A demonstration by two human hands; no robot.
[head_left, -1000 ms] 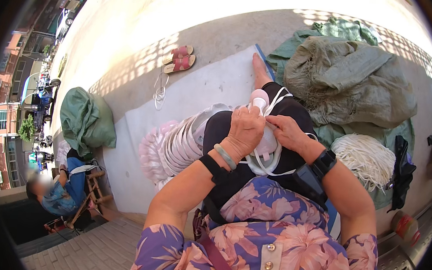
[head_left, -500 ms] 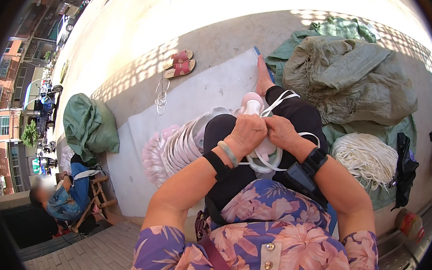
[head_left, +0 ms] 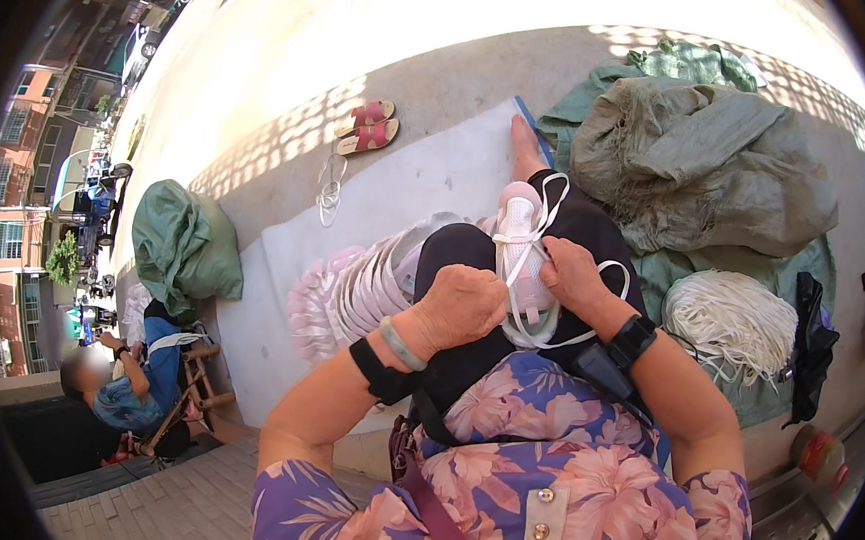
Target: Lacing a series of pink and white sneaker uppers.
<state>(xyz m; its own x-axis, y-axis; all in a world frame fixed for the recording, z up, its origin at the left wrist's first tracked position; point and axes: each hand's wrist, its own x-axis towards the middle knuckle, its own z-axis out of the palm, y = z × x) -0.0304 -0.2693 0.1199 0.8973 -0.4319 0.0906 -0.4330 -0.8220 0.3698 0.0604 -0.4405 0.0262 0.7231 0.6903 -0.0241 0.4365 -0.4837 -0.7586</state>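
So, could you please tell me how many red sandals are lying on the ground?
2: one red sandal and a second red sandal lie side by side on the concrete beyond the white mat.

One head-worn fisheye view looks steeply down, close over the lap (head_left: 510, 306).

Purple floral short-sleeved shirt (head_left: 558, 480), black trousers (head_left: 466, 363), black wrist straps, pale bangle (head_left: 402, 345).

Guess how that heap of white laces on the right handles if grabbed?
The heap of white laces is probably floppy: strands droop over the green sack. Likely light for its bulk, being loosely piled. Apt to tangle, so a grab may lift a trailing clump.
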